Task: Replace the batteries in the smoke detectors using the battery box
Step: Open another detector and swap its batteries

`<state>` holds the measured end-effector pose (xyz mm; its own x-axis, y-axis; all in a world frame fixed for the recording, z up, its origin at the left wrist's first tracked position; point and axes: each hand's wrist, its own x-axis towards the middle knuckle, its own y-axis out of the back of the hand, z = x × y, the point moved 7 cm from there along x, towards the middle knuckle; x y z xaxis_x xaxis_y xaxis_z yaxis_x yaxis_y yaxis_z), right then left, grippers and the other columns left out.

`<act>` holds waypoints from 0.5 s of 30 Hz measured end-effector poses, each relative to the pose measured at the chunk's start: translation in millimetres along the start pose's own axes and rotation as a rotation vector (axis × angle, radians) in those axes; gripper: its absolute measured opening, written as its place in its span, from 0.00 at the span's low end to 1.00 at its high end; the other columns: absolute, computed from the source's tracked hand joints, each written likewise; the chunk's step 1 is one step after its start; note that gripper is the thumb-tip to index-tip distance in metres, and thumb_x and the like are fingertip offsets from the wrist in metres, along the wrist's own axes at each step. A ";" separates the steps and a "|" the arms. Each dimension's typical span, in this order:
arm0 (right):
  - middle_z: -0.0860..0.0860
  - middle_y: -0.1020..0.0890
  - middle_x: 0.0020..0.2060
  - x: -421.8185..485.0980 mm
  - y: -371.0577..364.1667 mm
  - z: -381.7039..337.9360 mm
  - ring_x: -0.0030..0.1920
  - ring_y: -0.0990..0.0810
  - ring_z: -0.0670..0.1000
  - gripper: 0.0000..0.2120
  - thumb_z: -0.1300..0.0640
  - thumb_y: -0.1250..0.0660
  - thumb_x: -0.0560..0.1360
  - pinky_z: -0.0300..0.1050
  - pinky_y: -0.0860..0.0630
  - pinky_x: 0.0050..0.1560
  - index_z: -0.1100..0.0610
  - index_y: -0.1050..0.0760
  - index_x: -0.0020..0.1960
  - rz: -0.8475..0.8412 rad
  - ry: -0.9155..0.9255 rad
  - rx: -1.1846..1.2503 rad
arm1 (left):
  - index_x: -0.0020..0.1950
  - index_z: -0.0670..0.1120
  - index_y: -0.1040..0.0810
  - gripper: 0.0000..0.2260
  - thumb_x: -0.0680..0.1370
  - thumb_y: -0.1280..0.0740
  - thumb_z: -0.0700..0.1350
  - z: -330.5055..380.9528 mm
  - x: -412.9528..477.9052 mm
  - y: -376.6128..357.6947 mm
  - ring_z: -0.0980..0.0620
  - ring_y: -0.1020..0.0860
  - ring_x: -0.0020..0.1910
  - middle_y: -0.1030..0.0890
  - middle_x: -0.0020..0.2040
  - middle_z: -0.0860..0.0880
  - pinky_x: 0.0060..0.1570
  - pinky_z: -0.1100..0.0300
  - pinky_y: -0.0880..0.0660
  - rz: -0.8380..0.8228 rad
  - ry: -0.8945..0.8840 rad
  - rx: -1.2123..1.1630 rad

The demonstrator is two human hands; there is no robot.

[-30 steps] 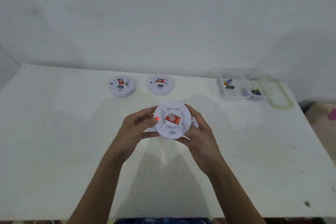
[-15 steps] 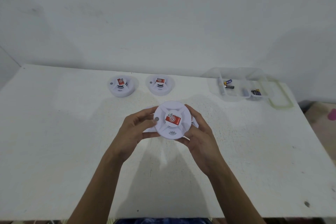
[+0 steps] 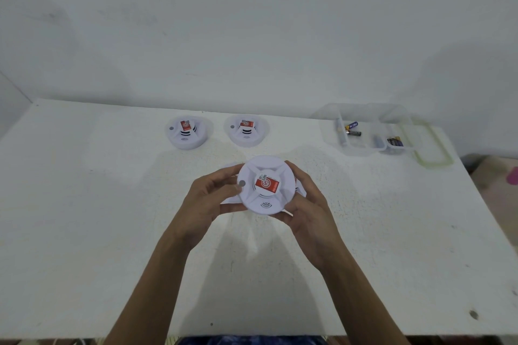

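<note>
A round white smoke detector (image 3: 263, 199) with a red label is held above the table's middle, its face toward me. My left hand (image 3: 207, 202) grips its left edge, thumb beside the small grey button. My right hand (image 3: 308, 207) cups its right and lower edge. Two more white smoke detectors sit farther back: one (image 3: 186, 133) at left, one (image 3: 246, 130) to its right. The clear plastic battery box (image 3: 367, 145) stands open at the back right with a few batteries (image 3: 351, 129) inside.
The box's clear lid with a green seal (image 3: 431, 154) lies just right of it. A white wall rises behind the white table (image 3: 84, 218). The table's right edge drops to the floor at far right.
The small light on the held detector glowed red a second ago and is now grey. Hands and detector have barely moved.
</note>
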<state>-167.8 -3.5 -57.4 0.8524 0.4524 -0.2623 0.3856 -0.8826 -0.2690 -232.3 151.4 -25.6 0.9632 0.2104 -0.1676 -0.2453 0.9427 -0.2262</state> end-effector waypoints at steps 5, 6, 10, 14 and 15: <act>0.53 0.22 0.62 -6.3 3.6 -6.5 0.60 0.21 0.58 0.21 0.58 0.35 0.75 0.57 0.21 0.54 0.50 0.30 0.67 -0.059 0.021 0.005 | 0.55 0.54 0.18 0.15 0.78 0.37 0.36 -2.0 2.4 -2.3 0.48 0.18 0.54 0.17 0.56 0.51 0.45 0.56 0.20 0.005 -0.001 0.001; 0.54 0.23 0.63 -7.5 4.0 -6.8 0.61 0.22 0.58 0.22 0.63 0.38 0.76 0.59 0.22 0.57 0.49 0.30 0.68 -0.073 0.008 0.018 | 0.55 0.53 0.18 0.15 0.78 0.37 0.36 -2.9 3.3 -2.4 0.48 0.18 0.54 0.17 0.56 0.50 0.45 0.56 0.20 0.008 -0.001 0.004; 0.54 0.22 0.61 -6.5 14.3 -8.7 0.59 0.21 0.57 0.24 0.56 0.32 0.71 0.54 0.20 0.53 0.52 0.31 0.66 0.019 0.019 -0.010 | 0.58 0.50 0.20 0.14 0.78 0.37 0.36 -8.0 8.8 -6.1 0.47 0.19 0.54 0.19 0.58 0.48 0.46 0.55 0.20 0.009 0.009 0.003; 0.56 0.21 0.59 1.2 29.3 -10.4 0.56 0.19 0.57 0.23 0.55 0.30 0.71 0.52 0.19 0.51 0.53 0.32 0.63 0.080 0.001 -0.033 | 0.61 0.46 0.23 0.13 0.77 0.35 0.39 -13.6 23.6 -12.0 0.48 0.18 0.52 0.17 0.54 0.49 0.45 0.55 0.20 0.052 0.023 0.027; 0.56 0.21 0.58 4.4 33.3 -12.9 0.56 0.19 0.57 0.22 0.56 0.29 0.72 0.52 0.19 0.51 0.53 0.32 0.63 0.090 0.005 -0.047 | 0.61 0.46 0.23 0.13 0.77 0.34 0.39 -15.3 29.0 -13.5 0.47 0.18 0.52 0.17 0.54 0.48 0.45 0.56 0.20 0.070 0.032 0.016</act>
<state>-146.7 -32.5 -55.6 0.8863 0.3701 -0.2785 0.3232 -0.9249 -0.2004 -202.8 140.7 -42.2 0.9397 0.2673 -0.2134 -0.3095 0.9301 -0.1979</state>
